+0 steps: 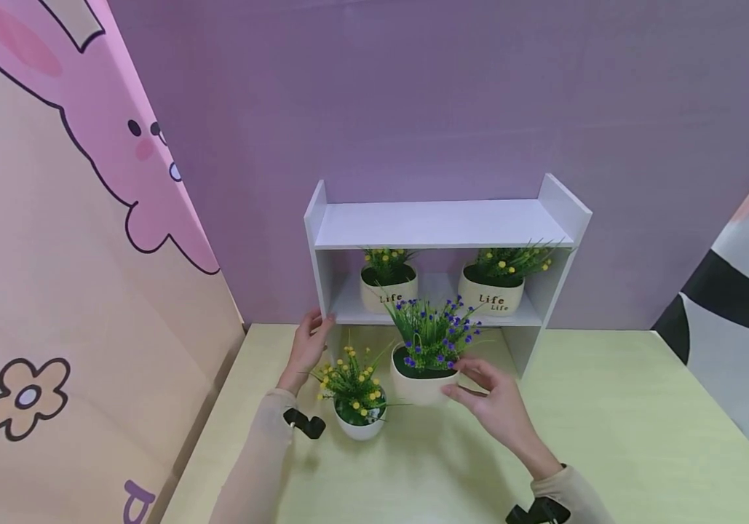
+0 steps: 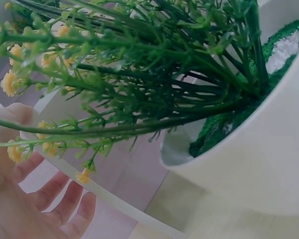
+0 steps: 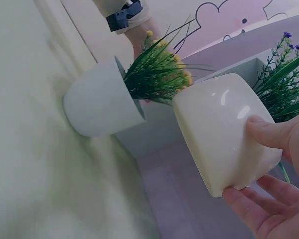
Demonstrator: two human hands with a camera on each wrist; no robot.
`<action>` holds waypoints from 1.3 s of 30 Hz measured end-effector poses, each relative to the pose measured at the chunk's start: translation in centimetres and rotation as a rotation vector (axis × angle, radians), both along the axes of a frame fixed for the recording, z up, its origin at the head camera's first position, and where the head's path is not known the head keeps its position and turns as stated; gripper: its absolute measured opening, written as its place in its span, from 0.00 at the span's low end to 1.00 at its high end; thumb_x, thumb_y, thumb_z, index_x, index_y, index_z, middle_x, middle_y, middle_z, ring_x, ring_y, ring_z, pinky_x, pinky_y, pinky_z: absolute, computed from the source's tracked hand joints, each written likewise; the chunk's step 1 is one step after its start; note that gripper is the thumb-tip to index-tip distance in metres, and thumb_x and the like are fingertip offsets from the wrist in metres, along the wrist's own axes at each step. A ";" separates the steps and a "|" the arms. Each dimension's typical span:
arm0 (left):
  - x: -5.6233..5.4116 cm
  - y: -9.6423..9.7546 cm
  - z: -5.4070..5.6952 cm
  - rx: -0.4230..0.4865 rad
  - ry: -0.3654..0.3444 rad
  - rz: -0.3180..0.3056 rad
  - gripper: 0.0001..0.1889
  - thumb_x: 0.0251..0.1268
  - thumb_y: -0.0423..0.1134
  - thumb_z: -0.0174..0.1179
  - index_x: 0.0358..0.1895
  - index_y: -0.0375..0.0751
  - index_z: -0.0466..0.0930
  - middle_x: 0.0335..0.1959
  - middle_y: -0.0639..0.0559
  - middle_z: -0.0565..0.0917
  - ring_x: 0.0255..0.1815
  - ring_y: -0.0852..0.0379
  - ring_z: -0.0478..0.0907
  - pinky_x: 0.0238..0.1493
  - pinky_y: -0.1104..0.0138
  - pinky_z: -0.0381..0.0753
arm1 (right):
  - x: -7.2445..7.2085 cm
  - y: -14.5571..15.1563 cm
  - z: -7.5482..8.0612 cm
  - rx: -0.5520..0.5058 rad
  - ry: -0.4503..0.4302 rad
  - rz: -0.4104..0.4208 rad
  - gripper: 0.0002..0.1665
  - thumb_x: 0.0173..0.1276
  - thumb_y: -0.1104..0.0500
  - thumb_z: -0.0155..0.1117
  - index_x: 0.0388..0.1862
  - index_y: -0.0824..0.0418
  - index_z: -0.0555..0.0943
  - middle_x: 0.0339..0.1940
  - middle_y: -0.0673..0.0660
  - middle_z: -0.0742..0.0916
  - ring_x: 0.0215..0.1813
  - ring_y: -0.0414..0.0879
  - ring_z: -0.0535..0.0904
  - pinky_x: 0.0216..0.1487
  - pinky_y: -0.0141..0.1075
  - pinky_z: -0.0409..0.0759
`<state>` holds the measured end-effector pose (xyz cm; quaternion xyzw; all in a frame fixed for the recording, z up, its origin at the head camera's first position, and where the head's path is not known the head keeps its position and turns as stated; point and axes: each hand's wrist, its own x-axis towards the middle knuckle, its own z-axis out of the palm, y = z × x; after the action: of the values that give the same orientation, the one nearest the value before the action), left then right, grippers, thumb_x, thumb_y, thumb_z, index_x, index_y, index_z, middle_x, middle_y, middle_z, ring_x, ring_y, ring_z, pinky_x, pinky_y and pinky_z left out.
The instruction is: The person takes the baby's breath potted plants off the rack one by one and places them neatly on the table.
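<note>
My right hand [image 1: 497, 407] holds a cream oval pot with purple-flowered artificial greenery [image 1: 425, 386] in front of the shelf. In the right wrist view, the thumb and fingers pinch this pot [image 3: 222, 134] by its end, and it is tilted off the table. My left hand [image 1: 306, 349] grips the left side panel of the white two-tier shelf [image 1: 440, 224], its thumb and fingers about the panel's front edge. Close by the left wrist, a round white pot of yellow flowers [image 1: 359, 429] stands on the table; its greenery partly covers the left hand [image 2: 10, 189] in the left wrist view.
Two cream pots with yellow flowers stand on the middle board, one left [image 1: 374, 295] and one right [image 1: 492, 297]. The shelf stands on a pale table [image 1: 623, 422] against a purple backdrop [image 1: 440, 102]. A printed side wall [image 1: 86, 291] borders the left.
</note>
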<state>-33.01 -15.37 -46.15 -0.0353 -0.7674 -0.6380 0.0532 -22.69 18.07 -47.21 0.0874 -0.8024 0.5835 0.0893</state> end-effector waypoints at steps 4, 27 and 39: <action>-0.1 0.0 0.1 0.004 0.001 0.004 0.28 0.86 0.45 0.54 0.78 0.33 0.66 0.75 0.27 0.72 0.73 0.29 0.74 0.66 0.36 0.78 | 0.1 0.0 -0.7 0.000 -0.008 -0.010 0.25 0.65 0.64 0.80 0.59 0.69 0.83 0.73 0.68 0.80 0.74 0.66 0.78 0.60 0.39 0.86; -2.5 -0.5 -3.5 -0.009 0.016 0.032 0.30 0.85 0.52 0.55 0.79 0.40 0.67 0.76 0.32 0.73 0.73 0.33 0.75 0.66 0.38 0.79 | 0.5 -0.3 -4.8 -0.008 -0.089 -0.054 0.24 0.63 0.63 0.82 0.56 0.66 0.86 0.74 0.68 0.80 0.73 0.66 0.79 0.66 0.48 0.82; -2.7 -0.4 -3.6 -0.016 0.012 0.032 0.29 0.85 0.52 0.54 0.79 0.41 0.67 0.76 0.33 0.74 0.73 0.32 0.74 0.64 0.42 0.80 | 0.5 -0.4 -6.2 0.031 -0.101 -0.059 0.23 0.62 0.62 0.83 0.55 0.64 0.86 0.74 0.70 0.80 0.73 0.66 0.80 0.72 0.55 0.77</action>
<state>-35.70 -15.75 -49.70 -0.0271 -0.7727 -0.6305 0.0676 -22.19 17.69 -53.42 0.0358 -0.8172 0.5716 0.0646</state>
